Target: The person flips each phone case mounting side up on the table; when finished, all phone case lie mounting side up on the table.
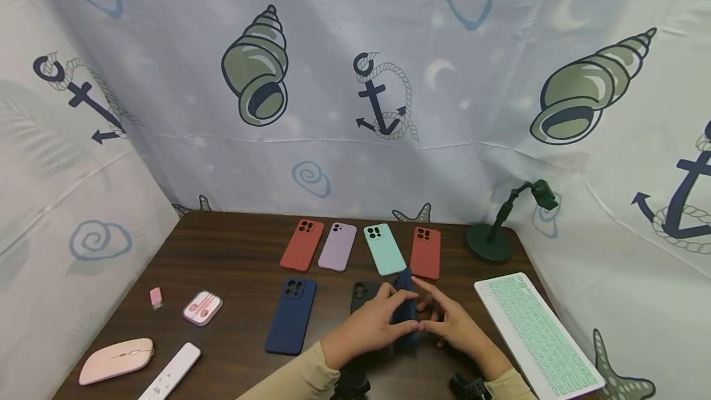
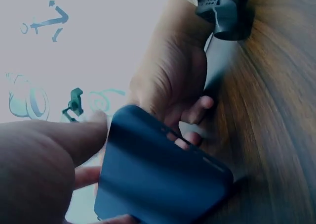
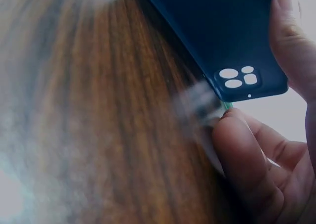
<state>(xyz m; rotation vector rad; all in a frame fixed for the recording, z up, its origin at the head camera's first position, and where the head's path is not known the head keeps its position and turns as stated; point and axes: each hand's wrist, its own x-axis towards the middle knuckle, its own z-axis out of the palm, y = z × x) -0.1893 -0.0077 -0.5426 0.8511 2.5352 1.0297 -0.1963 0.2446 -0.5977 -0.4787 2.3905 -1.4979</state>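
Left hand: right in the thick of it, thumb and fingers grasping the held blue case from its left side.
Right hand: in from the other flank, index finger stretched towards the far end, thumb tip up against the left thumb; whether it grips or merely touches, I can't tell.
Held blue case: there it is, between the two hands, tipped up on edge, brightness showing through its camera holes!
Handling tip: a light touch, I'd judge; let the left hand bear the load, steady the rim with the right fingertips, and go easy on walls that may flex.
Watch point: those thumbs meet closely, so sliding one along the edge would give both room.
Black case: partly covered by the left hand, so any turn wants clearance above it.
Flat blue case: near the left hand, on its left.
Back row: beyond the hands, left to right, red case, lilac case, teal case, second red case; mind the far end there.
Right side: mint keyboard near the right hand, green lamp farther beyond.
Far left: well apart from the left hand, pink mouse, white bar, earphone box, pink stick.
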